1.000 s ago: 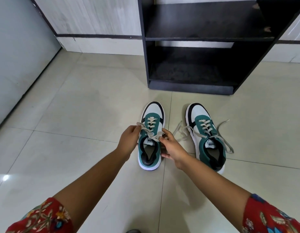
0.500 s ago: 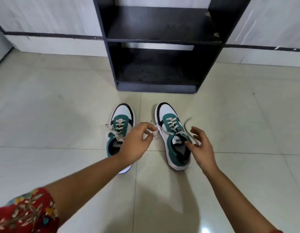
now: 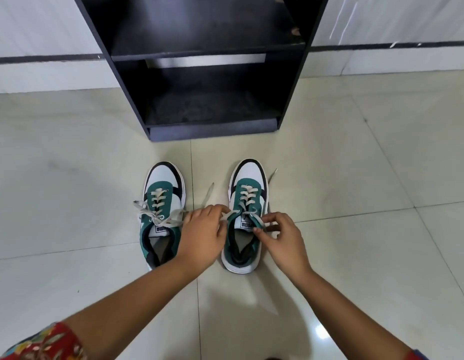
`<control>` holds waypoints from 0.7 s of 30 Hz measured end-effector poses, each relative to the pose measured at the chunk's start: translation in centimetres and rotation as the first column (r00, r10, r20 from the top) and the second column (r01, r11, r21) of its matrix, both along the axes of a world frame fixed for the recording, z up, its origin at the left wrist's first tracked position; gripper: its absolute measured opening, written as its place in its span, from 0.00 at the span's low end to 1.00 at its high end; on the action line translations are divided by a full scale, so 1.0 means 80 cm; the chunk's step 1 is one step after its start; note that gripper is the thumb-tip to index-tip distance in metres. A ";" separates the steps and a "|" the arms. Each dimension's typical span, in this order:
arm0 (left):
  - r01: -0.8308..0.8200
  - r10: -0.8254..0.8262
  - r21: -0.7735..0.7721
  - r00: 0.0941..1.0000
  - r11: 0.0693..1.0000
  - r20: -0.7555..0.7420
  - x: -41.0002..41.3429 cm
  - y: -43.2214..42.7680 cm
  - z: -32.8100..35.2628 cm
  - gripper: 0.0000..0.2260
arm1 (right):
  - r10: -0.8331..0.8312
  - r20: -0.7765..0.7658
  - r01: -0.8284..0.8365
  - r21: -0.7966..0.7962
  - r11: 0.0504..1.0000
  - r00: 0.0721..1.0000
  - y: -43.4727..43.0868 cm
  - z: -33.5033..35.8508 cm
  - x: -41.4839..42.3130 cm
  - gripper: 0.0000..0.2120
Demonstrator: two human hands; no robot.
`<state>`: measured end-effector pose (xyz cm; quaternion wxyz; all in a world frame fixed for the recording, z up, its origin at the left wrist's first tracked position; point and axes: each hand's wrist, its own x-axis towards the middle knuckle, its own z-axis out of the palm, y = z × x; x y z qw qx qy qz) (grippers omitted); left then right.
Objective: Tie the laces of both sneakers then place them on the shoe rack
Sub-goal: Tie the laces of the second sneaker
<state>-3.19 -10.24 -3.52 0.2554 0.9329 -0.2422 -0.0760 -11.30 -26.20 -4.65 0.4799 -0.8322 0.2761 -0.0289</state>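
Note:
Two green, white and black sneakers stand side by side on the tiled floor, toes toward the rack. The left sneaker (image 3: 163,203) has a bow in its cream laces. On the right sneaker (image 3: 247,201) the laces lie loose, their ends trailing on the floor at both sides. My left hand (image 3: 203,237) pinches the left lace by the tongue. My right hand (image 3: 282,237) pinches the right lace at the shoe's right edge. The black shoe rack (image 3: 207,74) stands just beyond the shoes, its two shelves bare.
Pale glossy floor tiles (image 3: 69,178) stretch to both sides. A white wall with a dark stripe (image 3: 43,58) runs behind the rack. My arms with red floral sleeves reach in from the bottom of the view.
Both hands left the left sneaker's bow and moved right to the right sneaker, each taking hold of one of its loose laces. The view shifted so the rack sits centred.

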 end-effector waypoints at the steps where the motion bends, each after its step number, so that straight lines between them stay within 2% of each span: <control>1: -0.002 0.001 -0.010 1.000 1.000 -0.026 0.004 -0.001 0.002 0.11 | 0.015 0.004 -0.014 -0.002 1.000 1.000 -0.004 -0.001 0.002 0.08; 5: -0.009 -0.012 -0.130 0.987 0.991 -0.162 0.021 -0.011 0.012 0.10 | 0.090 -0.046 -0.086 0.081 0.993 0.995 -0.022 0.008 0.019 0.06; 8: -0.033 0.016 -0.123 0.990 0.992 -0.138 0.032 -0.017 0.015 0.12 | 0.130 -0.126 -0.117 0.106 0.987 0.984 -0.026 0.011 0.033 0.12; 10: -0.124 0.081 -0.178 0.970 0.976 -0.231 0.035 -0.021 0.016 0.16 | 0.032 -0.079 -0.010 0.270 0.963 0.996 -0.022 0.013 0.041 0.19; 12: -0.260 0.154 -0.266 0.919 0.928 -0.363 0.038 -0.022 0.014 0.21 | -0.112 -0.057 0.126 0.428 0.895 0.992 -0.021 0.013 0.044 0.21; 14: -0.345 0.206 -0.302 0.888 0.888 -0.410 0.042 -0.020 0.007 0.23 | -0.202 -0.073 0.213 0.462 0.861 0.977 -0.025 0.009 0.043 0.27; 17: -0.361 0.227 -0.288 0.884 0.887 -0.408 0.046 -0.011 -0.004 0.22 | -0.269 -0.100 0.285 0.448 0.847 0.958 -0.031 0.003 0.035 0.25; 21: -0.256 0.192 -0.214 0.940 0.943 -0.281 0.040 -0.003 -0.012 0.19 | -0.303 -0.111 0.321 0.413 0.852 0.946 -0.035 0.002 0.033 0.20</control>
